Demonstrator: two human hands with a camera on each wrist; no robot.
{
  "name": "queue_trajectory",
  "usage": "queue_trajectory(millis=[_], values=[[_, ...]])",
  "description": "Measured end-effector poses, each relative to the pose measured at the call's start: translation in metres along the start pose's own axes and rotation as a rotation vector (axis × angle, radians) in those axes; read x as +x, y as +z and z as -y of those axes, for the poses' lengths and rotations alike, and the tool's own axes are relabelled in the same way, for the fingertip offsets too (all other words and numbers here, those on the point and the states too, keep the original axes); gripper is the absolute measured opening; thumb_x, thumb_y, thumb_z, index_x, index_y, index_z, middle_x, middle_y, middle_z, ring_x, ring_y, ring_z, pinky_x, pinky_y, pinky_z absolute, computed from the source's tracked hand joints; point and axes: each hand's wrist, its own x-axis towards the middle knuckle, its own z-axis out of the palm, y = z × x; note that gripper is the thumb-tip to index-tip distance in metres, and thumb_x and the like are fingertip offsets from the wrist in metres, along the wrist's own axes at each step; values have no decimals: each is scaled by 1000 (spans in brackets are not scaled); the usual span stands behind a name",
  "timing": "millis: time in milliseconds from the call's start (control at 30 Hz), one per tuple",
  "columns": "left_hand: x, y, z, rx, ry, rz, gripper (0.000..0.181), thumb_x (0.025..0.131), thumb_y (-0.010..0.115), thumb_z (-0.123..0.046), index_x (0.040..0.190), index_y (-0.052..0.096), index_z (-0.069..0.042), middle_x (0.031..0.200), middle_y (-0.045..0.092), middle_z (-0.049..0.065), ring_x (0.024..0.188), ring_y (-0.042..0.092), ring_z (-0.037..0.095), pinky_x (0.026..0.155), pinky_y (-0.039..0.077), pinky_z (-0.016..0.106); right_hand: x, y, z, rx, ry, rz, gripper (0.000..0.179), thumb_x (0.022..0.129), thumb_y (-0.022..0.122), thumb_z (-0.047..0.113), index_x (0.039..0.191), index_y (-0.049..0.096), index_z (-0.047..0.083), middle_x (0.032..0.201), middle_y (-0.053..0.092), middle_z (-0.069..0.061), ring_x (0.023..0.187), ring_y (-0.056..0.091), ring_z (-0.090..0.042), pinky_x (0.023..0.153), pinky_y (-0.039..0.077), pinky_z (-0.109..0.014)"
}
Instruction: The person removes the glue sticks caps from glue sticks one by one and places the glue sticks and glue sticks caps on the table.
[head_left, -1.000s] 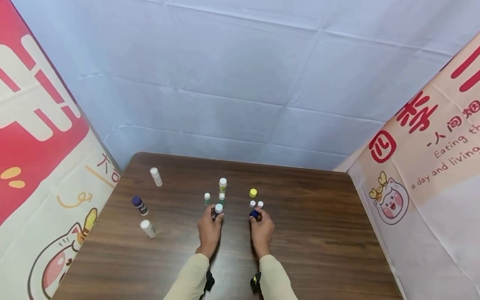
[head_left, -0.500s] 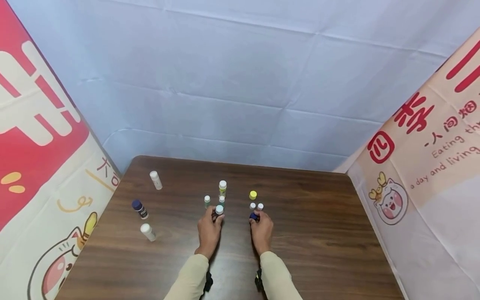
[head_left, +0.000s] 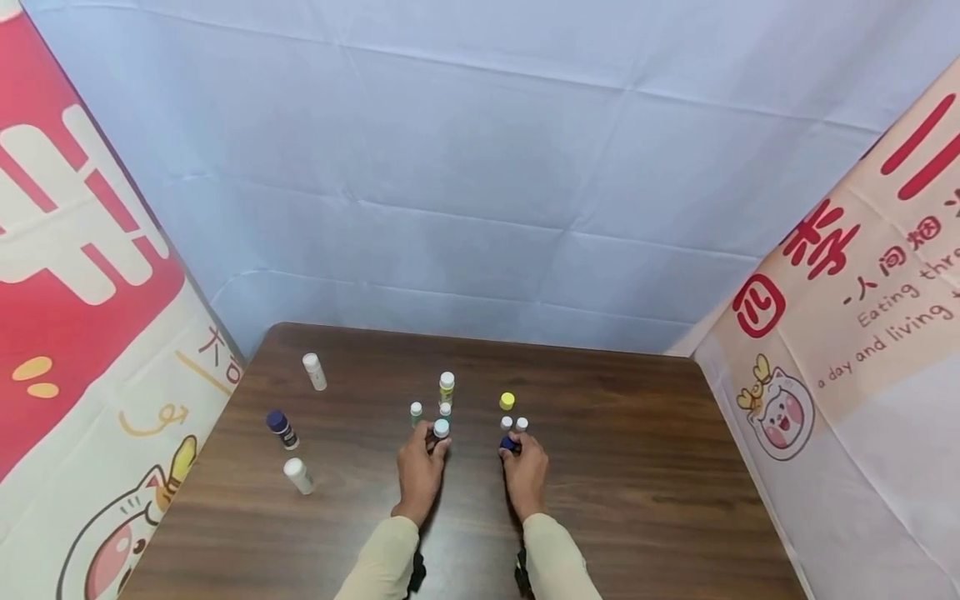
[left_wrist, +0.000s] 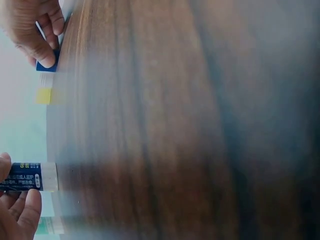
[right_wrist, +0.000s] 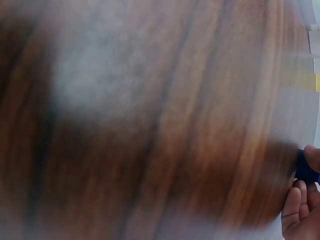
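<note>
Hands pinch a navy, white-ended, print-labelled tube and a dark-blue cap.

Counter, ctr-L: held tube in L hand; tube pair just behind, rear tube beyond. Ctr-R: held cap in R hand; cap pair just behind, rear cap beyond. Far L: tube trio, spaced front to back, mid one leftmost. Sheet behind; L banner & R banner flanking.

A white-topped navy tube is held upright left of a blue cap.
</note>
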Motion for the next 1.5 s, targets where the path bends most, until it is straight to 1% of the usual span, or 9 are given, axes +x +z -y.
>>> queue_trajectory(millis=[67,200,467,733,967,1167,1300,1400,1500], values=[[-1,0,0,-1,6,0,26,77,79,-3,96,62,-8,95,71,12,85,70,22,70,56,35,-1,-1,-1,4,9,3,26,68,83,-4,92,72,0,93,70,-14,92,66,-32,81,52,-44],[-2,2,-1,-6,16,-1,26,77,79,-3,97,62,-7,94,71,12,84,70,23,70,56,35,0,-3,-2,12,-7,0,26,69,83,-4,92,71,-1,93,70,-15,92,66,-34,80,52,-45],[1,5,-3,21,-3,2,28,78,79,-7,98,60,-8,95,71,11,84,70,22,70,56,36,6,-5,-3,2,-18,7,26,69,83,-3,92,71,0,93,70,-13,90,66,-32,79,52,-45],[3,3,-4,8,-8,3,28,77,80,-4,97,60,-8,95,71,11,83,71,22,70,56,36,4,-4,-2,0,-6,9,26,70,83,-2,92,71,1,92,69,-13,86,65,-29,76,52,-44],[5,3,-6,-11,-30,3,28,76,79,-3,96,59,-7,96,70,14,84,71,23,70,56,36,5,-2,-2,11,7,6,25,69,84,-1,90,70,1,92,69,-12,81,64,-27,74,52,-42],[4,0,-6,3,-46,2,27,77,79,-4,96,60,-7,95,71,12,84,70,23,71,56,37,4,1,-3,20,-13,7,25,69,84,-1,90,70,1,92,69,-12,81,65,-27,73,53,-41],[5,-4,-8,58,-64,8,34,76,81,-9,104,62,-8,97,71,10,82,67,22,70,53,40,3,1,-3,26,-22,15,25,70,83,0,90,69,1,92,69,-12,82,65,-27,74,53,-41],[3,-8,-10,87,-83,17,44,75,83,-12,113,62,-7,102,70,10,85,66,24,72,52,41,3,1,-3,29,-13,16,24,70,83,0,90,69,1,92,69,-12,81,65,-26,74,53,-41],[0,-12,-14,84,-103,18,50,74,85,-14,117,62,-5,107,70,12,92,67,27,76,53,43,2,-1,-2,31,5,11,24,70,84,-1,89,69,1,92,69,-11,81,64,-25,74,53,-40]])
